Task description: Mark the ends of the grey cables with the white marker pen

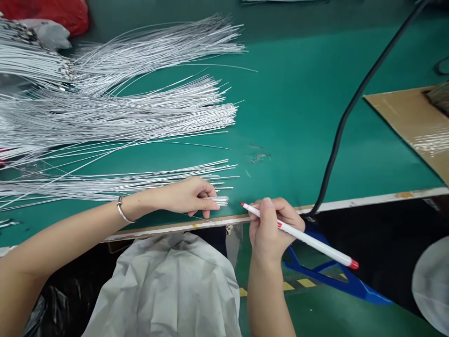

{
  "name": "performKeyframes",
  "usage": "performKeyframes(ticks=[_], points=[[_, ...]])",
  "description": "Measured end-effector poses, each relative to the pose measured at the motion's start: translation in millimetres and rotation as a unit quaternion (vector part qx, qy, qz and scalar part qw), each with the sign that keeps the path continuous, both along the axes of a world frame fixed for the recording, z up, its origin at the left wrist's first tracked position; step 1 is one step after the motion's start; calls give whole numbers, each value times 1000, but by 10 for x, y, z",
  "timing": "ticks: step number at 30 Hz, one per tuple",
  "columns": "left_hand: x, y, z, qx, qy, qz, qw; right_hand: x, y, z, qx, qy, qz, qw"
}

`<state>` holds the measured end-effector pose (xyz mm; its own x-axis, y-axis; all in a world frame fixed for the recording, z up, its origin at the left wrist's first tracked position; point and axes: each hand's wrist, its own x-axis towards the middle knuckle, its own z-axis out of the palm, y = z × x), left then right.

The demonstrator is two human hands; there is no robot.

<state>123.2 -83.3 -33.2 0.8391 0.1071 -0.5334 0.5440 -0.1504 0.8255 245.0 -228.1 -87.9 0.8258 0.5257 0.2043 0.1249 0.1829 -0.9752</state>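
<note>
Near the front edge of the green table (287, 154), my left hand (194, 196) is closed around a small bunch of thin silvery-white wires (221, 201). Their ends stick out together to the right past my thumb. My right hand (271, 229) grips a white marker pen (312, 242) with red ends. Its red tip points left at the wire ends, with a small gap between them. Just behind my left hand lies a loose row of similar wires (105, 185).
Thick bundles of wires (168, 112) cover the table's left side, another bundle (168, 51) behind them. A black cable (345, 114) rises from the table edge at right. Flat cardboard (403, 114) lies far right. Below are a blue metal frame (333, 276) and a round pale seat (433, 285).
</note>
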Motion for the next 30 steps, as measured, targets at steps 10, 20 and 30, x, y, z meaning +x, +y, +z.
performKeyframes(ticks=[10, 20, 30], points=[[-3, -8, -11, -23, 0, 25, 999, -4, 1, -9, -2, 1, -6, 1000], [-23, 16, -28, -48, -22, 20, 998, -11, 18, 7, 23, 17, 1, 1000], [-19, 10, -16, -35, -18, 12, 999, -19, 15, 24, 15, 17, -4, 1000]])
